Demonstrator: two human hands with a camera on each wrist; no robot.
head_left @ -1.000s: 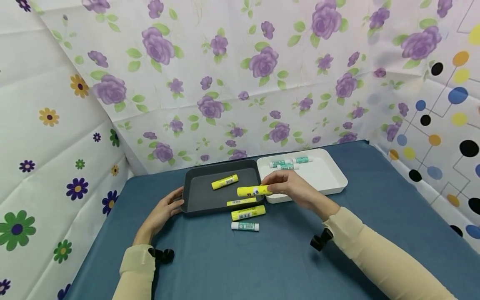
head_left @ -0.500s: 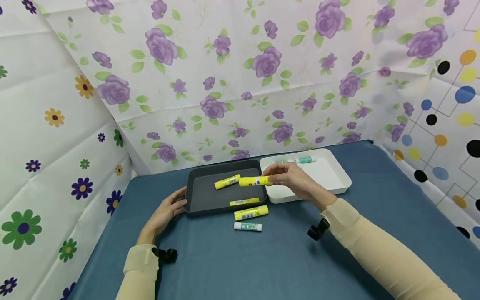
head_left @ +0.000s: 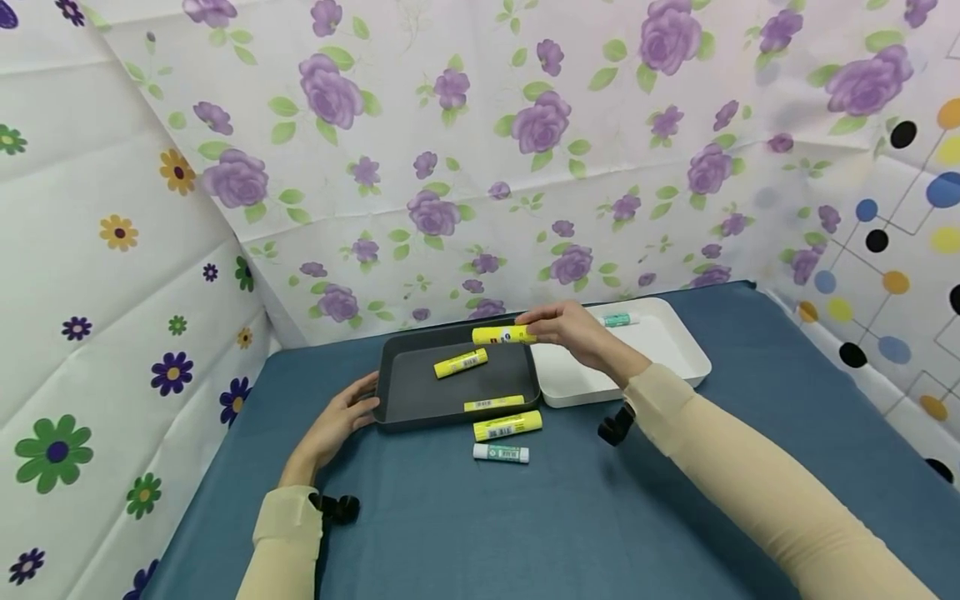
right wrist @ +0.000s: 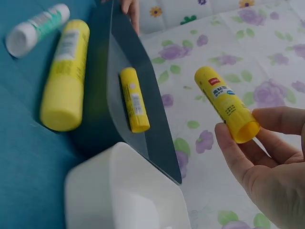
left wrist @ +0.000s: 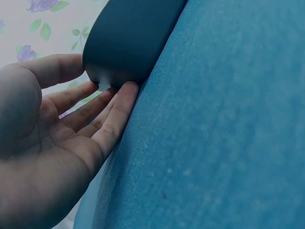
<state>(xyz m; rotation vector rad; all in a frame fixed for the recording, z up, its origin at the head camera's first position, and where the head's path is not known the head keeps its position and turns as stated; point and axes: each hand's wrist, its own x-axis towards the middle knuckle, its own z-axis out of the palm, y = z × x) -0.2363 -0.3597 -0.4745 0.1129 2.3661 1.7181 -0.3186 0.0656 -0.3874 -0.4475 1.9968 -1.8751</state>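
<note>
My right hand (head_left: 570, 331) pinches a yellow glue stick (head_left: 504, 335) by one end, raised over the back right of a dark grey tray (head_left: 408, 387). In the right wrist view thumb and fingers hold the glue stick (right wrist: 224, 102) clear of the tray. My left hand (head_left: 337, 423) touches the tray's left side; the left wrist view has nearly straight fingers (left wrist: 112, 126) against its outer corner. Inside the tray lie two yellow glue sticks, one mid-tray (head_left: 461, 363) and one by the front wall (head_left: 493, 403).
A white tray (head_left: 667, 362) adjoins the dark one on the right. One green-and-white glue stick (head_left: 618, 320) shows in it; my right hand hides others. In front of the dark tray, a large yellow glue stick (head_left: 507, 426) and a green-and-white one (head_left: 501, 453) lie on the blue cloth.
My right hand has carried the yellow glue stick up and back, from the dark tray's front right to its back right. My left hand stays at the tray's side.
</note>
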